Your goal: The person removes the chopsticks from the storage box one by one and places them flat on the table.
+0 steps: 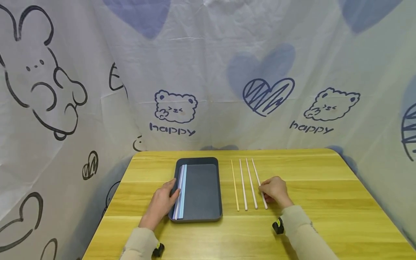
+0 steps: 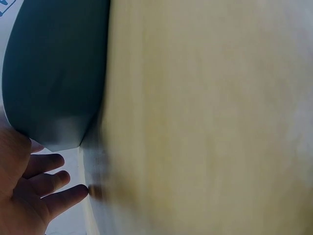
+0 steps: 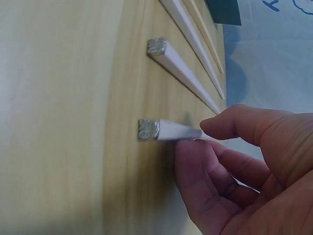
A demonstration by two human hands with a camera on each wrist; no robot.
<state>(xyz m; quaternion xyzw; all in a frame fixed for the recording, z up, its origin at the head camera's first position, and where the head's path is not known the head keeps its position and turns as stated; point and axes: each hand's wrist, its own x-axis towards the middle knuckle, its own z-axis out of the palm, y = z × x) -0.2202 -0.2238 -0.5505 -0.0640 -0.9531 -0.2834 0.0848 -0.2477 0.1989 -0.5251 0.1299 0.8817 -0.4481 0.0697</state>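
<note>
My right hand pinches a pale pink chopstick, the rightmost of a row on the table. In the right wrist view, thumb and fingers close round this chopstick, its square silver-patterned end pointing away from the hand. To its left lie two more pale chopsticks and a yellow chopstick, spaced apart. My left hand grips the left rim of a dark grey tray, thumb over the edge. Inside, along that side, blue and purple chopsticks lie together. The left wrist view shows the other fingers loosely spread outside the tray.
The yellow wood-grain table extends to both sides of the tray and chopsticks. A printed curtain hangs behind the table and on both sides. Dark cables hang beside the table's left edge.
</note>
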